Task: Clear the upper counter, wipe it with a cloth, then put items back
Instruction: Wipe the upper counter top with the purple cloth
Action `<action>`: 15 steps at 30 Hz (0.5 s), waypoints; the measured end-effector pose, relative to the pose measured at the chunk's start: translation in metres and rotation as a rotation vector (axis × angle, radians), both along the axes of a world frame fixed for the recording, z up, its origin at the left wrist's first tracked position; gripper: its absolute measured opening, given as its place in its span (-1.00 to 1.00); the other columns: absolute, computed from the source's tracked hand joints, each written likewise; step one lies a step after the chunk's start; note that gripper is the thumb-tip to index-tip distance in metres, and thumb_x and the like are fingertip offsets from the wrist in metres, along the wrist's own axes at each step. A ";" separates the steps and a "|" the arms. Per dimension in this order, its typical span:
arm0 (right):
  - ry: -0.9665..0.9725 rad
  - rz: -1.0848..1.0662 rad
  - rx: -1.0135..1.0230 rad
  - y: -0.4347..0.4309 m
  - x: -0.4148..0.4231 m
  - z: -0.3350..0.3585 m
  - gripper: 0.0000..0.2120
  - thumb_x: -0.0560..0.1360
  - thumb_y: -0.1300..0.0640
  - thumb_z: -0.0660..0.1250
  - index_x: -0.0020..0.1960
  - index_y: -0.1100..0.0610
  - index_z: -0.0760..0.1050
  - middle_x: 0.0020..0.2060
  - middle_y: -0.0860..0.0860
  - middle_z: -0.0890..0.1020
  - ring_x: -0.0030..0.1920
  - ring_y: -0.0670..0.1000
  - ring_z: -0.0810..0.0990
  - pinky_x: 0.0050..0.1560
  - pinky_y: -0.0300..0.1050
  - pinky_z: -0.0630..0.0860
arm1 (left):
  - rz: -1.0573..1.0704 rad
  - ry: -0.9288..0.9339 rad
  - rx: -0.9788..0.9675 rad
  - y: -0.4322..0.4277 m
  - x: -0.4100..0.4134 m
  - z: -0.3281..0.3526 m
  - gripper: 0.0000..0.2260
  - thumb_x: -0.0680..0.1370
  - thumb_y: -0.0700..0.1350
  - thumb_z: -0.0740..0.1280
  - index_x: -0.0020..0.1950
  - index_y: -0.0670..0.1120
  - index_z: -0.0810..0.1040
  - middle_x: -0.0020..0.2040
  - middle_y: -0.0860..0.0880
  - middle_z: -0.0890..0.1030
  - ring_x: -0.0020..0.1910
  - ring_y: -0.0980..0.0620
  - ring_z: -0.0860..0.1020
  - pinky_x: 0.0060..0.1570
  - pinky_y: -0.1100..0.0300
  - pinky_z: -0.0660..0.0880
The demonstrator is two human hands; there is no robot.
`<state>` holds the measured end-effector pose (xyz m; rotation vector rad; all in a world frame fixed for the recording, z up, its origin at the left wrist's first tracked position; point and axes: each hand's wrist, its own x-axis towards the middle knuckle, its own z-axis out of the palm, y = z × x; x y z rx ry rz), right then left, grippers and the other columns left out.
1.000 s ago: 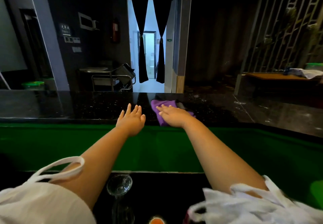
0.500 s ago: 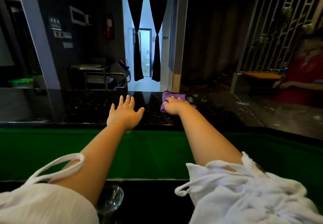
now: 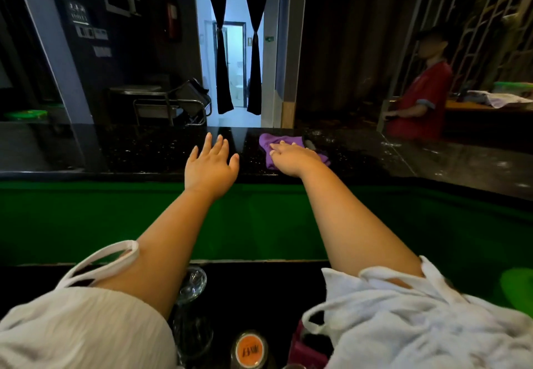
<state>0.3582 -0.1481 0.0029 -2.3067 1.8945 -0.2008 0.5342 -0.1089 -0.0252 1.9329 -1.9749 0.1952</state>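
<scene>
**A:** Start with the surface. What do I log?

**B:** Item one, upper counter [image 3: 129,152]: black speckled stone, glossy, running across my view, with pale smears and specks on its right stretch. Below its near edge a green panel [image 3: 259,218] drops to the lower counter [image 3: 259,296], also black.

**A:** The cloth?

**B:** Item two, purple cloth [image 3: 269,142]: bunched, lying on the upper counter right of centre, close to the far edge. My right hand [image 3: 291,156] lies on top of it, palm down, fingers fairly straight and pointing left, pressing rather than clutching.

**A:** Other hand?

**B:** Left hand [image 3: 210,164]: palm down over the counter's near edge, left of the cloth and apart from it. Fingers straight and spread, holding nothing. I cannot tell whether the palm touches the stone.

**A:** Lower counter contents?

**B:** A clear stemmed glass [image 3: 191,282] beside my left arm, and an orange-lidded container [image 3: 249,350] at the bottom edge. White sleeves [image 3: 86,331] hide the rest.

**A:** The room?

**B:** Dim.
- Straight ahead: a lit doorway [image 3: 235,66] framed by two tied black curtains [image 3: 220,51].
- Left of it: a dark wall with a fire extinguisher [image 3: 172,17] and switch plates [image 3: 92,32], and a metal trolley [image 3: 170,103] in front.
- Far left: a green-lidded tub [image 3: 26,115].
- Right: a person in a red top [image 3: 424,94] beyond the counter, beside a pale lattice screen [image 3: 490,22] and a wooden table [image 3: 476,107] carrying a white fabric heap [image 3: 501,98].
</scene>
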 end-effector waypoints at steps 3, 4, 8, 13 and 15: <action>-0.041 -0.037 -0.088 0.008 0.000 -0.004 -0.54 0.64 -0.01 -0.13 0.53 -0.03 0.13 0.54 0.02 0.10 0.50 0.12 0.14 0.44 0.08 0.11 | -0.002 0.006 -0.007 0.008 -0.004 -0.002 -0.50 0.65 0.08 -0.12 0.55 -0.09 0.01 0.57 -0.01 -0.02 0.55 0.03 -0.16 0.51 0.04 -0.12; -0.057 -0.050 -0.123 0.011 -0.001 -0.005 -0.54 0.63 -0.01 -0.11 0.51 -0.04 0.18 0.51 0.04 0.15 0.46 0.15 0.19 0.40 0.07 0.16 | -0.003 0.005 -0.012 0.010 -0.005 -0.003 -0.50 0.65 0.08 -0.13 0.55 -0.10 0.01 0.57 -0.01 -0.02 0.55 0.02 -0.16 0.51 0.04 -0.13; -0.053 -0.050 -0.224 0.020 0.000 -0.013 -0.55 0.63 -0.02 -0.10 0.50 -0.03 0.21 0.46 0.10 0.24 0.41 0.19 0.27 0.36 0.07 0.22 | -0.005 0.037 -0.010 0.019 -0.008 -0.006 -0.50 0.65 0.07 -0.13 0.55 -0.11 -0.01 0.57 -0.03 -0.05 0.54 -0.02 -0.20 0.51 0.03 -0.15; -0.053 -0.045 -0.290 0.040 -0.002 -0.017 -0.55 0.63 -0.07 -0.08 0.47 -0.02 0.26 0.46 0.08 0.29 0.41 0.17 0.31 0.35 0.05 0.24 | -0.057 0.050 0.039 0.041 -0.022 -0.010 -0.49 0.65 0.06 -0.10 0.55 -0.13 -0.07 0.57 -0.07 -0.10 0.54 -0.06 -0.24 0.50 0.04 -0.18; -0.037 -0.029 -0.316 0.050 -0.004 -0.020 -0.52 0.63 -0.13 -0.08 0.47 0.00 0.27 0.45 0.08 0.31 0.41 0.15 0.32 0.36 0.04 0.24 | -0.076 0.071 0.048 0.051 -0.029 -0.013 -0.48 0.65 0.06 -0.09 0.55 -0.15 -0.06 0.57 -0.08 -0.09 0.54 -0.06 -0.21 0.50 0.04 -0.17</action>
